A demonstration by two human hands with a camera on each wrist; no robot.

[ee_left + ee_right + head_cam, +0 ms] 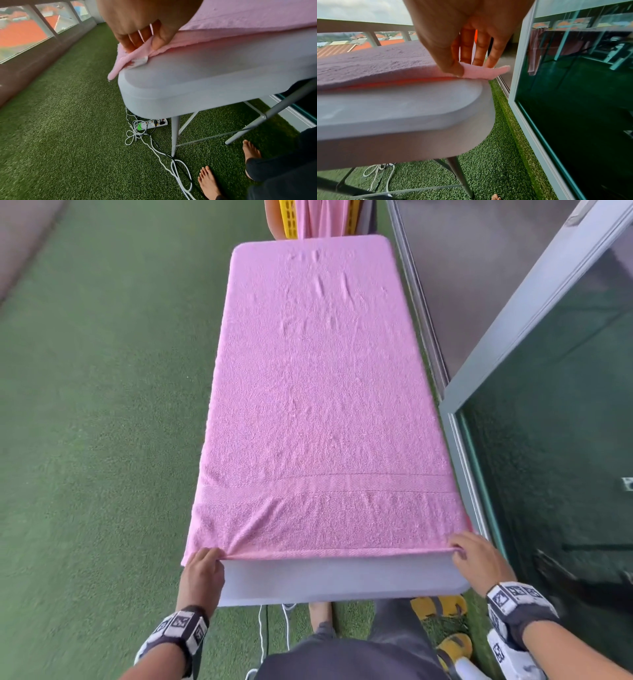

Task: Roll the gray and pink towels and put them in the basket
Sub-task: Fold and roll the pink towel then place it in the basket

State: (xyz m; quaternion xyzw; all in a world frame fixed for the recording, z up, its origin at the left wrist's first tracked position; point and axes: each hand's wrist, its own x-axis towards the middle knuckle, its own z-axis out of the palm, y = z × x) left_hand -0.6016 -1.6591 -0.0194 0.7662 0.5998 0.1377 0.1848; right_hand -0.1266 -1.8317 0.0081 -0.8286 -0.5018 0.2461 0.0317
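A pink towel (322,392) lies flat along the length of a white folding table (342,580), covering nearly all of it. My left hand (205,563) pinches the towel's near left corner (135,59) between thumb and fingers. My right hand (469,553) pinches the near right corner (481,73) the same way, lifting the hem slightly off the table (402,108). A yellow basket (291,217) stands beyond the table's far end with pink cloth (322,217) hanging in it. No gray towel is in view.
Green artificial turf (102,440) surrounds the table. A glass sliding door (548,440) with a metal frame runs close along the right. A power strip (154,123) and loose white cables (171,159) lie under the near end, by my bare feet (209,181).
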